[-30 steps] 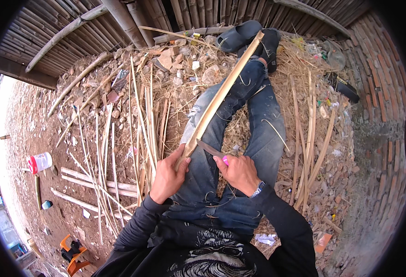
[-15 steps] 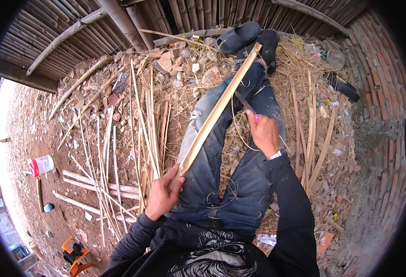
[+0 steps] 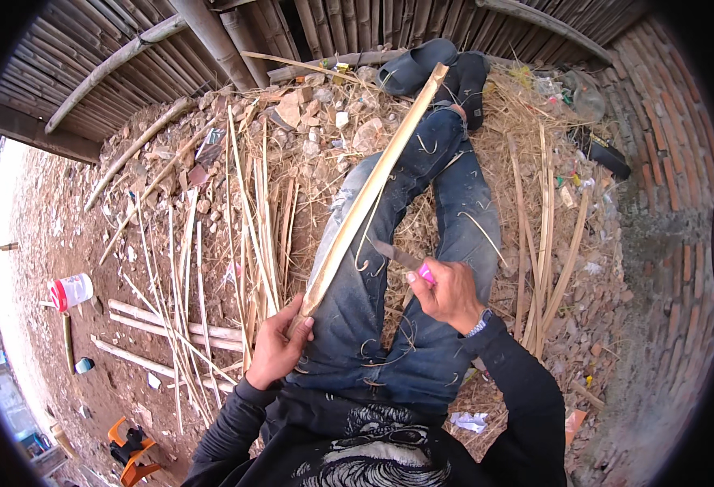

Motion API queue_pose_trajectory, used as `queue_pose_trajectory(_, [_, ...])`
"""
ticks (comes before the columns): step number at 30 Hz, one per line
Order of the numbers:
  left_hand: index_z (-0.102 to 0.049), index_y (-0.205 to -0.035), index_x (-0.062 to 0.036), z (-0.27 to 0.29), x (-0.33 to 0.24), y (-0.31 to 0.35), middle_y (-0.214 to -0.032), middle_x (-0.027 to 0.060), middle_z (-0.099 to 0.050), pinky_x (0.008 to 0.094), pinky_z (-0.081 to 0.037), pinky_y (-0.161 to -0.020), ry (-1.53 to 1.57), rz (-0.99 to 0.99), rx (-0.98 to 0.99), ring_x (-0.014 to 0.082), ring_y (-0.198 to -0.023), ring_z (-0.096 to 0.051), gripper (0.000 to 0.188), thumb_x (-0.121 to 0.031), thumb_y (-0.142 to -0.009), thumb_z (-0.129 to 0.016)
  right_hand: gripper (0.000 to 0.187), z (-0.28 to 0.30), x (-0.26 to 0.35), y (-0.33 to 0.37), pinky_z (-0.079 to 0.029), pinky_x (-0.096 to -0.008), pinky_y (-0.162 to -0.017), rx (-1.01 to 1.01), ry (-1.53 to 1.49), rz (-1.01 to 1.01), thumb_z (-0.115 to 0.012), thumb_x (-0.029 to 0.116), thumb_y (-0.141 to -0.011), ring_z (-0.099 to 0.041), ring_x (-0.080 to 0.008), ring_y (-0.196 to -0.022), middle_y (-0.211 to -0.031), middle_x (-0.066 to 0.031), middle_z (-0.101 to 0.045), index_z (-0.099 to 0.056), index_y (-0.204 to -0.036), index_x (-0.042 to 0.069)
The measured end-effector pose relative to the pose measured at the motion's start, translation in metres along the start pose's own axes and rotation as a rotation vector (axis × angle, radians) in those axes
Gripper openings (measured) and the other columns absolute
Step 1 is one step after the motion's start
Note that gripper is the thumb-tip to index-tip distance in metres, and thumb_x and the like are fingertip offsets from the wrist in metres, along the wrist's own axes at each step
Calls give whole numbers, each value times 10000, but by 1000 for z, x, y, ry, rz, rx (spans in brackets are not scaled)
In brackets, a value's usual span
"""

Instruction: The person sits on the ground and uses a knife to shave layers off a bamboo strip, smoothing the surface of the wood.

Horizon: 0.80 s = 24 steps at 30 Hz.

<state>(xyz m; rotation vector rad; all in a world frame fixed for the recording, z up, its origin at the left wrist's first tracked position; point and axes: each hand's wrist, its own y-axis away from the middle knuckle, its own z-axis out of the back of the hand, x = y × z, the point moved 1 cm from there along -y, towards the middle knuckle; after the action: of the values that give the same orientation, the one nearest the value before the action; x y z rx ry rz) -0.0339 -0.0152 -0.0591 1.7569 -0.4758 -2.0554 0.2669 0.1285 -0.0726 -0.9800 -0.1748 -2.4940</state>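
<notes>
A long, pale split bamboo strip [image 3: 371,195] lies slantwise over my legs, its far end near my shoes. Its near end is gripped by my left hand [image 3: 279,339], thumb on top. My right hand [image 3: 446,295] is closed round the pink handle of a knife [image 3: 399,254]. The blade points up and left, a little to the right of the strip and apart from it. A thin curled shaving [image 3: 362,247] hangs beside the strip, and more shavings lie on my jeans [image 3: 446,357].
Several bamboo strips [image 3: 251,219] lie on the ground to my left, others [image 3: 545,235] to my right. A white bucket with a red rim [image 3: 71,292] is at the far left. A bamboo wall [image 3: 357,24] stands ahead, a brick wall [image 3: 681,268] on the right.
My right hand with the knife has come back toward my body and slightly left. The bamboo strip's far end has shifted a little left; my left hand keeps its hold.
</notes>
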Motion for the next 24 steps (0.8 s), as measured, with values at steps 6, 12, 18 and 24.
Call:
queue_pose_trajectory(6, [-491,-1526,66,-11,-24,-23,-838,7,-657,248,-509,-715,-58,-8,37,67,-749,-582,532,-92,-1045,-654,516,-40,45,19,-526,-513,-522,148,8,99,-629,494,-1009,-674,-409,-560,-587,-175,-643,-633,-742,53])
queue_pose_trajectory(12, [-513,-1508,66,-2,-4,-6,-881,51,-699,269,-536,-732,-110,-72,-39,70,-763,-609,525,-92,-1033,-673,603,-35,13,-18,-537,-533,-586,131,73,-138,-529,517,-1070,-669,-444,-607,-621,-219,-654,-700,-755,32])
queue_pose_trajectory(18, [-548,-1459,92,16,2,6,-979,171,-751,292,-550,-806,-222,0,-48,108,-865,-669,516,-151,-1028,-695,623,-37,5,-36,-517,-560,-583,95,178,-39,-529,542,-1061,-661,-456,-615,-614,-231,-639,-710,-749,35])
queue_pose_trajectory(24, [-553,-1423,133,33,26,39,-1157,260,-756,318,-526,-961,-229,29,-18,155,-1080,-668,514,-150,-1021,-702,692,-2,-56,-83,-509,-608,-674,-146,294,-269,-452,545,-1087,-662,-517,-747,-748,-310,-663,-704,-733,6])
